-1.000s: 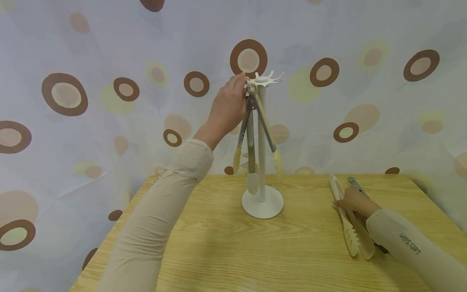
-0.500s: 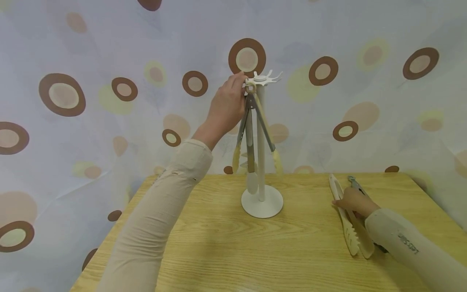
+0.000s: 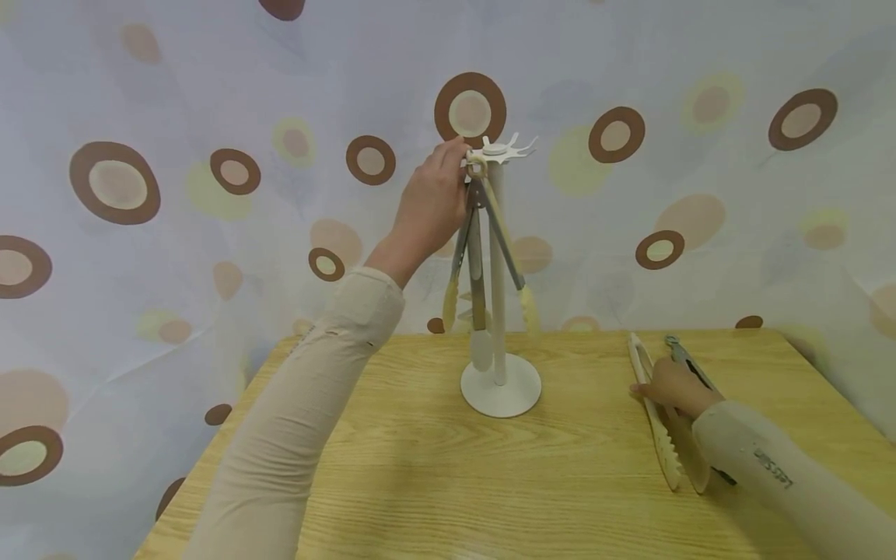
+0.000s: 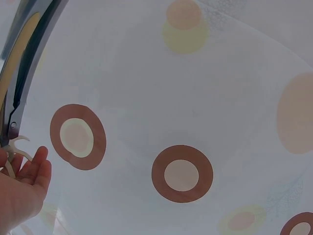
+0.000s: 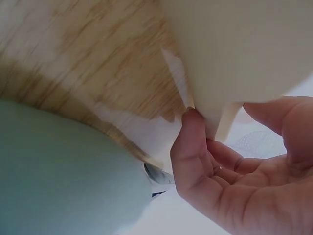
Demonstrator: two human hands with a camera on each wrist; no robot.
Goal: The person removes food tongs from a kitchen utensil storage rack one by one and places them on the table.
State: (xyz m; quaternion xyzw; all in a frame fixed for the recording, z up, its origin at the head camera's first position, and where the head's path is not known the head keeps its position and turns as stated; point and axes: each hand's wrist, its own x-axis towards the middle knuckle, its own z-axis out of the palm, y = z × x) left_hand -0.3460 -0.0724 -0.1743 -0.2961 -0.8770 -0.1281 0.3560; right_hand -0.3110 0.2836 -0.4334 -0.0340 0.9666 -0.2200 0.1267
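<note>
In the head view, my left hand is at the top of a white utensil stand, fingers gripping its hook rim. In the left wrist view, the left hand has its fingers curled around the pale hooks. Metal tongs with yellow scalloped tips hang spread from the stand by a ring, right beside that hand. My right hand pinches cream tongs at the table's right side. The right wrist view has thumb and fingers of the right hand on the cream tongs, seen very close.
Grey tongs lie on the wooden table beside and partly under the right hand. Another utensil with a pale rounded end hangs at the stand's pole. A patterned curtain is behind the table.
The head view has shifted slightly. The cream tongs in my right hand have turned a little, their near ends looking narrower. My left hand keeps its place at the stand's top.
</note>
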